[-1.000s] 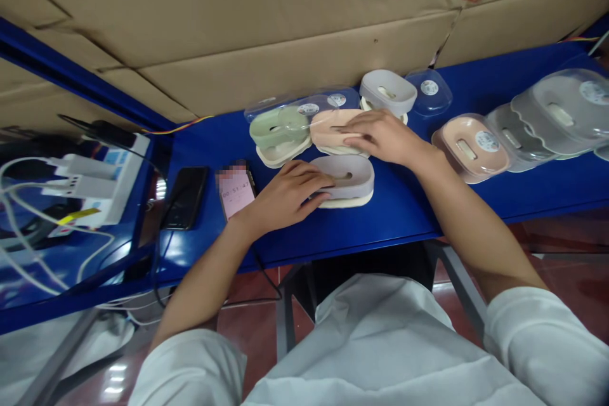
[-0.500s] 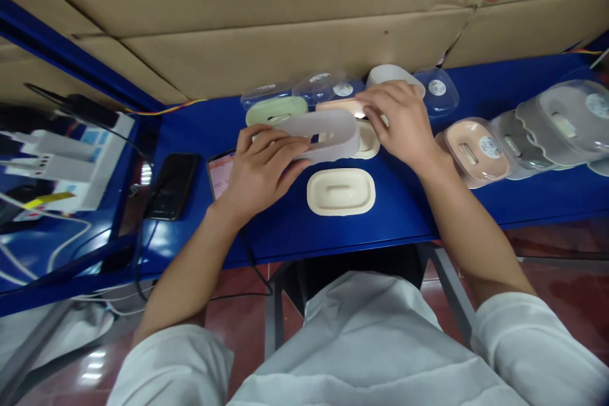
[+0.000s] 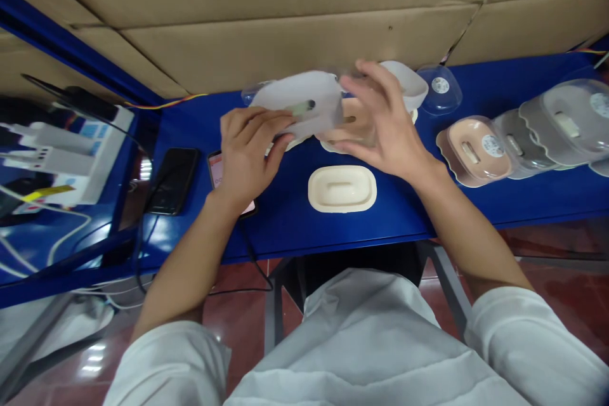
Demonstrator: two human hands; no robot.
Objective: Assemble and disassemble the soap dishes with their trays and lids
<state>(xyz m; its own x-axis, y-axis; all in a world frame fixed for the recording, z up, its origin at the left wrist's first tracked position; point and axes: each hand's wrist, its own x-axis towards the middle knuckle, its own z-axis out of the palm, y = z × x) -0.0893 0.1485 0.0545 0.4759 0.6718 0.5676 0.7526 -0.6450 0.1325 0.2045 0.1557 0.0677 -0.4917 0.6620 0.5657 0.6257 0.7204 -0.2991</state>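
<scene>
- Left hand [image 3: 254, 149] grips the near-left end of the pale grey dish [image 3: 326, 98]; its thumb shows on the near side, the fingertips partly lost against the dish.
- Grey dish is lifted clear of the table and tilted, underside not visible, edges motion-blurred; a bit of green shows through its slot, source mostly hidden.
- Right hand [image 3: 385, 117] is spread, thumb and fingers apart, blurred, over the pink dish [image 3: 358, 115]; cannot tell whether it touches it or the grey one.
- Pink dish sits behind the cream base [image 3: 342, 189], its left part covered by the grey dish, its right by the hand.
- Cream base lies alone on the blue table [image 3: 285, 222], near edge, fully in view.
- Whitish dish [image 3: 413, 84] at the back, partly behind the right fingers; clear lid [image 3: 440, 90] just beside it, label unreadable.
- Lit phone [image 3: 216, 168] mostly under the left hand and wrist, screen text cut off.
- Covered grey stack [image 3: 566, 122] at right runs past the frame edge.
</scene>
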